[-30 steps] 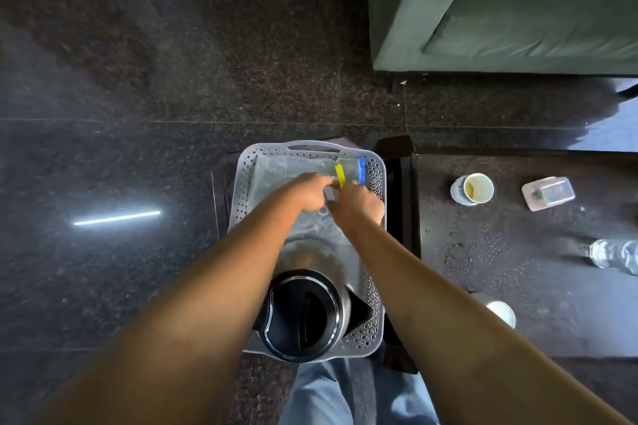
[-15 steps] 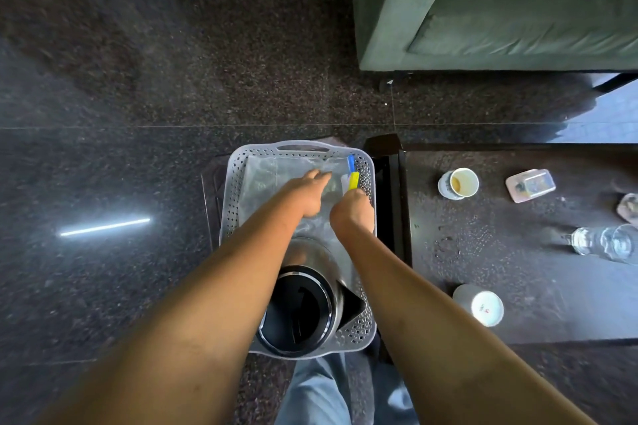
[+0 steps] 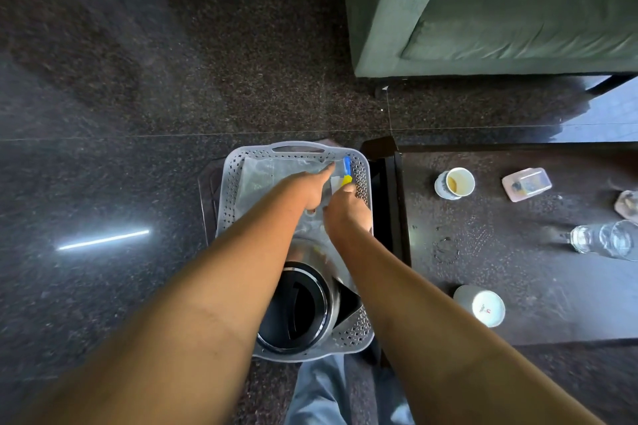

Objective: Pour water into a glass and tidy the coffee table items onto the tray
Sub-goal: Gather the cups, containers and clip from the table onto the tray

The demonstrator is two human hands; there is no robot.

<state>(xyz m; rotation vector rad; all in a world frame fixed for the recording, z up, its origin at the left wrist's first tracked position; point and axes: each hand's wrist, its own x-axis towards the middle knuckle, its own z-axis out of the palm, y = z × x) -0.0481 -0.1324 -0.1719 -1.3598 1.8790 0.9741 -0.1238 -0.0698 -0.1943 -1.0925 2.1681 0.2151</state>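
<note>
A grey perforated tray [image 3: 228,190] sits on a low stand left of the dark coffee table [image 3: 538,272]. A steel kettle with a black lid [image 3: 297,307] stands in its near end. A clear plastic packet with a blue and yellow strip [image 3: 346,172] lies at its far right. My right hand [image 3: 347,209] is closed on that packet's near end. My left hand [image 3: 312,188] lies flat on the clear plastic beside it, fingers stretched out. On the table stand a glass of water [image 3: 611,240], a paper cup with brown residue [image 3: 455,183], another paper cup [image 3: 481,305] and a small clear box [image 3: 526,183].
A green sofa [image 3: 500,10] stands beyond the table. Dark polished stone floor spreads to the left and behind the tray. Water drops mark the table near its left edge. A further object shows at the right frame edge. My legs in jeans are below the tray.
The packet's blue and yellow strip has shifted toward the tray's far right corner. My left fingers have stretched out flat over the plastic. The view has panned right, revealing the glass.
</note>
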